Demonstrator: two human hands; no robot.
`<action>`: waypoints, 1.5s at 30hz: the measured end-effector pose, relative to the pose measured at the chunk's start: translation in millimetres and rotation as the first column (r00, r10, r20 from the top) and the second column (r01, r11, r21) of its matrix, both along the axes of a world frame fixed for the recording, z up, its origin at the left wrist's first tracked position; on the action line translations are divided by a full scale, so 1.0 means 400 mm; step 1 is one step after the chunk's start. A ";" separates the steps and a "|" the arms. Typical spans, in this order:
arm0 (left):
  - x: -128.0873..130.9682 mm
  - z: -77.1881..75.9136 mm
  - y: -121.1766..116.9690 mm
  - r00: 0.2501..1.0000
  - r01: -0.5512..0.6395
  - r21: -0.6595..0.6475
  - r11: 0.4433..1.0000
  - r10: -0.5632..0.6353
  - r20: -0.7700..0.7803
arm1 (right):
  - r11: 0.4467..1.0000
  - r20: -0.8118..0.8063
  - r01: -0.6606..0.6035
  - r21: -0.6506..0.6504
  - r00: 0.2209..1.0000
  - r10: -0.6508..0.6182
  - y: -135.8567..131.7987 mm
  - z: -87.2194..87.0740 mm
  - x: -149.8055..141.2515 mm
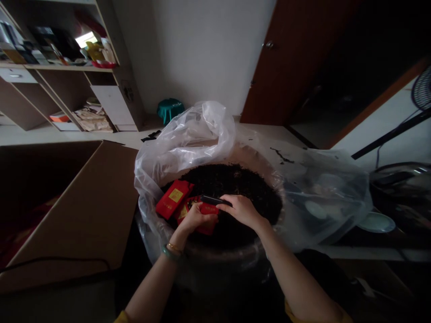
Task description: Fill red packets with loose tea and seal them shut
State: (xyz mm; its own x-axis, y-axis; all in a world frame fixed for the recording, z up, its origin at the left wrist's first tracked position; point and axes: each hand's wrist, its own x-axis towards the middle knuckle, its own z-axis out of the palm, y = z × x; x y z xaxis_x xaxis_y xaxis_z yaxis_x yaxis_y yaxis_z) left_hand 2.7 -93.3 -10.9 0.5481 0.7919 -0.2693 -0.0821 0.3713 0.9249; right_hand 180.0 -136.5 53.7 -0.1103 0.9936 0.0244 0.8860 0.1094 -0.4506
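Observation:
A large round tub lined with a clear plastic bag (188,134) holds a heap of dark loose leaves (235,184). My left hand (198,220) is closed around a small red packet (207,214) over the leaves. My right hand (239,210) pinches that packet's dark open mouth (213,200) with its fingertips. A second red packet with a yellow label (172,198) lies on the leaves at the tub's left side, touching the one I hold.
An open cardboard box (87,206) stands at the left with red items inside. Shelves (67,80) line the far left wall. A brown door (289,63) is behind. A metal bowl (404,184) and a fan (422,89) sit at the right.

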 end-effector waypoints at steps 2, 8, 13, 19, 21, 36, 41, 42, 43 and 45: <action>0.001 0.005 -0.002 1.000 -0.002 -0.012 1.000 0.002 0.018 | 1.000 -0.030 0.011 0.002 0.999 -0.011 0.004 -0.007 0.003; 0.009 0.022 -0.006 0.990 -0.110 -0.021 0.994 0.112 0.084 | 0.974 -0.167 0.223 0.022 0.962 -0.217 0.048 -0.049 0.073; 0.015 0.009 0.002 0.975 -0.212 0.073 0.974 0.206 0.085 | 0.905 -0.122 0.371 0.210 0.928 -0.352 0.066 -0.071 0.097; 0.004 0.005 0.010 0.974 -0.224 0.183 0.957 0.223 0.025 | 0.960 -0.512 0.225 0.168 0.852 -0.110 0.041 -0.084 -0.045; -0.002 0.010 0.012 0.961 -0.269 0.246 0.931 0.275 0.010 | 0.963 -0.526 0.206 0.172 0.846 -0.088 0.034 -0.086 -0.079; 0.005 -0.006 0.013 0.938 -0.344 0.156 0.926 0.346 0.011 | 0.963 -0.598 0.252 0.093 0.788 -0.148 0.016 -0.114 -0.085; -0.013 0.003 0.013 0.936 -0.319 0.274 0.907 0.348 -0.063 | 0.943 -0.656 0.323 0.078 0.729 -0.195 0.015 -0.119 -0.085; -0.017 0.003 0.011 0.921 -0.341 0.304 0.889 0.381 -0.080 | 0.944 -0.676 0.325 0.061 0.710 -0.200 0.015 -0.120 -0.085; -0.019 0.002 0.010 0.907 -0.363 0.327 0.873 0.411 -0.090 | 0.944 -0.703 0.327 0.039 0.680 -0.207 0.015 -0.121 -0.085; -0.023 0.004 0.005 0.892 -0.391 0.338 0.856 0.442 -0.089 | 0.939 -0.773 0.344 -0.017 0.591 -0.231 0.017 -0.129 -0.085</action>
